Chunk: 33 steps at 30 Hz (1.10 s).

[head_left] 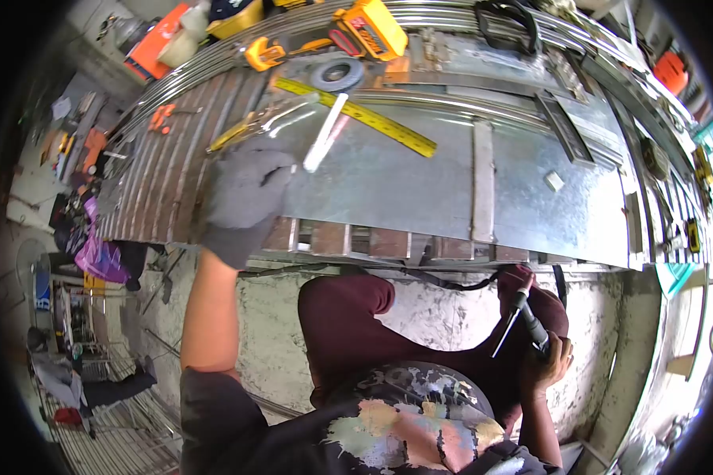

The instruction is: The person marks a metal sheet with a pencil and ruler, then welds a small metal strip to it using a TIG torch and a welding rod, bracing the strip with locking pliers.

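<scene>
Electrode holder (533, 326) sits low on the right, below the front edge of the surface and above the person's dark red trouser leg (348, 317); the right hand (545, 366) has its grip closed round the black handle, and a thin rod (505, 334) slants down and left from the holder's head; the left hand (245, 198), in a grey glove, lies palm down on the galvanised sheet (388, 190) near its front edge, its grip slack and closed on nothing; just beyond the glove a white stick (325, 134) lies on the sheet, touching a yellow ruler (356, 115); a grinding disc (336, 75) and a yellow power tool (368, 28) lie farther back; a flat metal strip (481, 182) crosses the sheet.
</scene>
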### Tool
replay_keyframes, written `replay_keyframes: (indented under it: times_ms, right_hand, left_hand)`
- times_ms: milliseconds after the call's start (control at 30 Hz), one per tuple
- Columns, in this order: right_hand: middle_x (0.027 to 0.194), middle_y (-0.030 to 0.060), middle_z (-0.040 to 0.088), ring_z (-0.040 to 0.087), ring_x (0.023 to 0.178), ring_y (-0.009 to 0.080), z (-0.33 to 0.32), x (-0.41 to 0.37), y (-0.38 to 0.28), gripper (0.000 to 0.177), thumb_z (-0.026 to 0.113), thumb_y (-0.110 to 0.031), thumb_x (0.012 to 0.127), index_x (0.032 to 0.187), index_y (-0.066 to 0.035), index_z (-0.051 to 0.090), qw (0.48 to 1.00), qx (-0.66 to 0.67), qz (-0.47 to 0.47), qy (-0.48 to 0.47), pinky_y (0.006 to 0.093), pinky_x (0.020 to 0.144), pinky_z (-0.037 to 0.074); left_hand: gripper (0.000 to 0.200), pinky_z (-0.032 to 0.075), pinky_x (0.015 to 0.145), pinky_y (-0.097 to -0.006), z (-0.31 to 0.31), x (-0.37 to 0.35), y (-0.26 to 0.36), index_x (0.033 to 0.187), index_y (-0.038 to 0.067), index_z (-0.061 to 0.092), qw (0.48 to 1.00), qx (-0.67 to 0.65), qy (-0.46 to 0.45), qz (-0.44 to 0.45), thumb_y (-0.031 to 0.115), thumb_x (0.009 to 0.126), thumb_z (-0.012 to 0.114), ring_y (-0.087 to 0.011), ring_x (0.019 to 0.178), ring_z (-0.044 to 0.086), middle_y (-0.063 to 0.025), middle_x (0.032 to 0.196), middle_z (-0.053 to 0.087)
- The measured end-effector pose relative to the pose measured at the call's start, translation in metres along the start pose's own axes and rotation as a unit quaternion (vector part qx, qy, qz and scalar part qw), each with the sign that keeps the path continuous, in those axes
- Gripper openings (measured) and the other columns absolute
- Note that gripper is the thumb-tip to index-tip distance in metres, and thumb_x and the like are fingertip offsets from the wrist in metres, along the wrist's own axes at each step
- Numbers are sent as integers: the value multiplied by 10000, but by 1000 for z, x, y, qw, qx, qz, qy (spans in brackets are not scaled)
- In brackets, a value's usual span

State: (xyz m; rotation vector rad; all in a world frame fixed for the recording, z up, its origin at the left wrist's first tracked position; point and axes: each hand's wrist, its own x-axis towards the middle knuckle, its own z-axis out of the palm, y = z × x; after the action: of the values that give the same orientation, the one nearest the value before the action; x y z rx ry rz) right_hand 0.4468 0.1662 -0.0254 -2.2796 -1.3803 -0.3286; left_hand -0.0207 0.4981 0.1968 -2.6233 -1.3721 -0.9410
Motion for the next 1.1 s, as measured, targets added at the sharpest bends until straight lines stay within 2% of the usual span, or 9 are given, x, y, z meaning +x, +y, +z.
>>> replay_keyframes:
  times_ms: [133, 233, 333, 433, 667, 867, 967, 1067, 1100]
  right_hand:
    - [1006, 139, 637, 635, 966, 411, -6, -6, 5, 362, 710, -151, 770, 1132, -140, 720, 999, -27, 24, -6, 545, 890, 467]
    - [1012, 139, 639, 634, 975, 413, -16, -4, 3, 388, 708, -151, 745, 1133, -138, 721, 999, -26, 42, -5, 549, 899, 467]
    - [1016, 138, 642, 633, 980, 418, -18, -4, 11, 400, 705, -151, 733, 1132, -137, 723, 998, -40, 47, 8, 551, 907, 468]
    - [1016, 136, 644, 633, 984, 420, -14, -7, 23, 408, 697, -140, 722, 1129, -136, 725, 997, -45, 55, 13, 550, 909, 468]
    - [989, 137, 644, 644, 959, 418, -7, -7, 27, 331, 748, -202, 800, 1123, -129, 726, 997, -63, 51, 7, 547, 884, 476]
    - [1036, 146, 682, 674, 998, 430, -6, 0, 18, 310, 731, -328, 919, 1117, -89, 744, 997, -65, 23, 21, 565, 854, 498]
    - [1082, 133, 711, 696, 1053, 416, -3, -4, 22, 311, 771, -295, 912, 1141, -87, 745, 997, -67, 33, 19, 543, 887, 507]
    - [1053, 129, 718, 700, 1044, 400, -6, -3, 23, 309, 799, -231, 885, 1151, -82, 749, 998, -54, 13, 16, 536, 899, 513]
    - [1046, 129, 716, 698, 1034, 398, -5, -3, 23, 304, 804, -219, 880, 1145, -80, 750, 999, -50, 9, 14, 534, 899, 515]
  left_hand:
    - [84, 525, 868, -456, -1, 3, 3, 955, 15, 765, 998, -39, -42, -40, 71, 895, 749, -362, 939, 686, -157, 1007, 735]
    - [87, 511, 851, -451, -6, -14, 40, 953, 29, 776, 988, -62, -28, -137, 50, 870, 761, -352, 919, 662, -136, 964, 717]
    - [125, 494, 848, -454, 2, -33, 67, 973, 60, 799, 993, -47, -16, -108, 52, 850, 779, -330, 922, 641, -103, 937, 701]
    - [172, 476, 876, -417, 12, -32, 94, 993, 50, 792, 992, -63, -81, -74, 36, 822, 809, -277, 935, 624, -93, 947, 679]
    - [191, 437, 935, -542, 38, -1, 130, 1068, 151, 767, 989, 41, -145, -10, 166, 878, 786, -342, 939, 596, -35, 925, 682]
    - [259, 490, 953, -405, 40, -17, 94, 1189, 86, 785, 976, -198, -63, -64, 77, 930, 788, -234, 968, 651, -115, 1119, 772]
    - [308, 533, 917, -296, 52, -25, 84, 1264, 3, 767, 873, -431, 85, -210, -15, 956, 772, -138, 1013, 691, -142, 1213, 791]
    - [297, 564, 871, -254, 58, -27, 71, 1269, -53, 745, 810, -542, 122, -185, -85, 974, 731, -120, 1015, 707, -143, 1209, 785]
    - [302, 564, 868, -255, 63, -27, 68, 1270, -58, 743, 826, -530, 120, -150, -99, 971, 724, -124, 1004, 709, -151, 1221, 784]
